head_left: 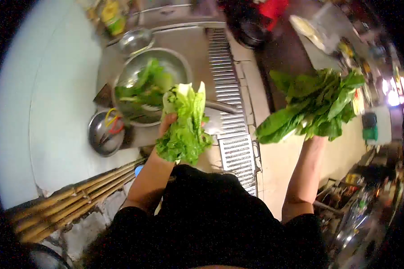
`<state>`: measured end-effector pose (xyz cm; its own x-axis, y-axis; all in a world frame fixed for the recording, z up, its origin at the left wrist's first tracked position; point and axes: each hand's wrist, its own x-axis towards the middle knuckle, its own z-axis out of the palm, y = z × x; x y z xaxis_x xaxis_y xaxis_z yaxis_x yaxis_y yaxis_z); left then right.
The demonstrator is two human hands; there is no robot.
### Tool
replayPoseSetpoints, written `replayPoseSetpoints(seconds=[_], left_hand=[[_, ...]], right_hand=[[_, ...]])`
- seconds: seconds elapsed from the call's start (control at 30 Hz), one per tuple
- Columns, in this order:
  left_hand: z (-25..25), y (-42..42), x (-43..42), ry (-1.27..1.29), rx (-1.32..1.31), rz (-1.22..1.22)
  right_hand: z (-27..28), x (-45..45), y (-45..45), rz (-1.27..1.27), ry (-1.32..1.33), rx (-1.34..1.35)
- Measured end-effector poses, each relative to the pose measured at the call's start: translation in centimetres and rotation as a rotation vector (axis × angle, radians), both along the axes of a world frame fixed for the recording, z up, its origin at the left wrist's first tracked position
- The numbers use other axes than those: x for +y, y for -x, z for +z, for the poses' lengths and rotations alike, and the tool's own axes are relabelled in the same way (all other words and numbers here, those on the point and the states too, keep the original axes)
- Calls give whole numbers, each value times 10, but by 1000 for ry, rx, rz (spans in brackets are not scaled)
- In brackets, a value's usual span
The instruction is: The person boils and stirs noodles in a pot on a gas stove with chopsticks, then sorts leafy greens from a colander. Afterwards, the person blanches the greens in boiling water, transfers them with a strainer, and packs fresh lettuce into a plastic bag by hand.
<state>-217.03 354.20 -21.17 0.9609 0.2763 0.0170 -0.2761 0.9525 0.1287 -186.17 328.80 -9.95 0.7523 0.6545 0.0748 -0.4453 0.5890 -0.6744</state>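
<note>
My left hand (168,123) is closed around a head of light green lettuce (186,127), pale stem ends up and frilly leaves hanging down. Out to the right, a large bunch of dark leafy greens (321,103) is held up by my right hand (316,140); the leaves hide its fingers. Beyond my left hand, a big metal basin (184,60) holds loose green leaves (150,83).
A smaller metal bowl (137,40) stands behind the basin. Another bowl (98,143), with red and yellow handled tools, sits at left. A slotted drain grate (237,154) runs along the floor. Bamboo poles (76,197) lie by the wall; cluttered shelving stands at right.
</note>
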Motion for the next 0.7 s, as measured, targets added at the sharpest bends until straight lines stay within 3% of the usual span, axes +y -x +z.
replayPoseSetpoints(seconds=[0.07,0.13,0.27,0.37,0.4,0.43,0.57,0.7], left_hand=[[6,-55,-53,-32,110,2],[-9,-117,-108,196,-204,-268],[3,-240,-230,283,-280,-669],[47,-300,-335,401,-180,-693],[11,-333,-353,234,-178,-653],[26,-359,-384,336,-208,-719],[39,-471,-482,202,-100,-756],[7,-595,-560,386,-179,-1013]], right_hand=[[-14,-89,-13,-87,23,28],[-29,-177,-26,-181,38,59],[-46,-351,-39,-394,37,99],[-53,-465,-47,-528,53,103],[-56,-500,-56,-556,58,94],[-58,-536,-63,-589,66,91],[-67,-650,-113,-763,102,150],[-80,-728,-188,-930,136,195]])
